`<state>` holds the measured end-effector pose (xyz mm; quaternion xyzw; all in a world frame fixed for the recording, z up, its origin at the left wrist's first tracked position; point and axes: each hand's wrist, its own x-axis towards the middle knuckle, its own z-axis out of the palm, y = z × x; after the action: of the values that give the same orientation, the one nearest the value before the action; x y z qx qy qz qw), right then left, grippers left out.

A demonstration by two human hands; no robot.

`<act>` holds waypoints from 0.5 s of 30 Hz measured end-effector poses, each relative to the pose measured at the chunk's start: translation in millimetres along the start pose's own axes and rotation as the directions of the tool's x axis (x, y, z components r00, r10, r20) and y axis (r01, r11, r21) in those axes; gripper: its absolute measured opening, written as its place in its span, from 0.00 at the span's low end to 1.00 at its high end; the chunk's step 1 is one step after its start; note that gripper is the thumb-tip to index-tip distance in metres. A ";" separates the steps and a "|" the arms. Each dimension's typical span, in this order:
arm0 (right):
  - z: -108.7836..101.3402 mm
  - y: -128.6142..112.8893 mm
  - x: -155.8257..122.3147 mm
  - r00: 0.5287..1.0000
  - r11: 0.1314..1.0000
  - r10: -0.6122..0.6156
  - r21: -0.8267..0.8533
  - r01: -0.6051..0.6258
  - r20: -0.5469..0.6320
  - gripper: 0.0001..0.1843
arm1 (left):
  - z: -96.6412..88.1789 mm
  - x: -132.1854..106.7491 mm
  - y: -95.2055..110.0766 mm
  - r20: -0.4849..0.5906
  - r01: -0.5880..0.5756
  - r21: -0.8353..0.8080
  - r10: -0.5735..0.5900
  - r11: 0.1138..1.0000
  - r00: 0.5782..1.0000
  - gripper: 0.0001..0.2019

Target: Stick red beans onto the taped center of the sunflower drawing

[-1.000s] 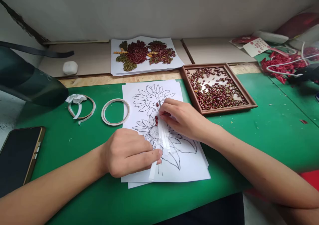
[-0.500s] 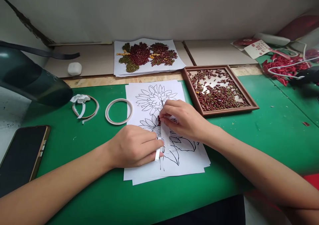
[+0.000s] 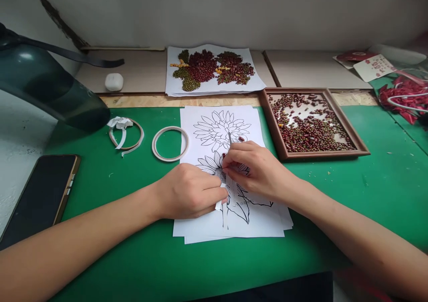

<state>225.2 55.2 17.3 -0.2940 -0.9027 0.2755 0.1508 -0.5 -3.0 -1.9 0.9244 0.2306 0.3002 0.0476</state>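
A stack of white sheets with a black line drawing of sunflowers [image 3: 217,128] lies on the green mat [image 3: 334,195]. My left hand [image 3: 189,190] rests on the paper with fingers closed on a white strip of tape backing [image 3: 219,202]. My right hand [image 3: 256,166] is pinched around a thin grey pointed tool [image 3: 229,138], tip up over the drawing, beside the left hand at the lower flower's centre. A few red beans [image 3: 241,138] sit on the drawing by the fingers.
A brown wooden tray [image 3: 347,130] of red and green beans lies right of the drawing. A finished bean picture [image 3: 214,68] lies behind. Two tape rings [image 3: 170,143] [image 3: 126,134], a phone [image 3: 40,195], a dark lamp head [image 3: 50,88] and a white case [image 3: 114,81] are on the left.
The long white strip along the stem has shortened to a small piece at my left fingers. The left hand moved up toward the right hand. The view shifted so everything sits further right.
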 end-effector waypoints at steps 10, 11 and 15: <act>2.1 -1.4 0.5 0.999 1.000 0.017 -0.003 -0.018 -0.027 0.05 | 0.0 0.3 0.4 0.017 0.010 0.004 -0.010 1.000 1.000 0.10; 1.6 -1.5 0.7 0.999 1.000 0.018 0.005 -0.018 -0.030 0.04 | -0.3 0.6 0.5 0.016 0.009 0.002 -0.009 1.000 1.000 0.10; -1.4 -3.3 1.7 0.997 0.995 0.067 0.071 -0.065 -0.027 0.04 | -1.3 1.4 0.6 0.020 0.007 -0.011 -0.007 1.000 1.000 0.09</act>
<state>223.1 54.6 20.5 -0.3222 -0.8800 0.3075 0.1650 0.0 -3.0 0.1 0.9263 0.2316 0.2920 0.0563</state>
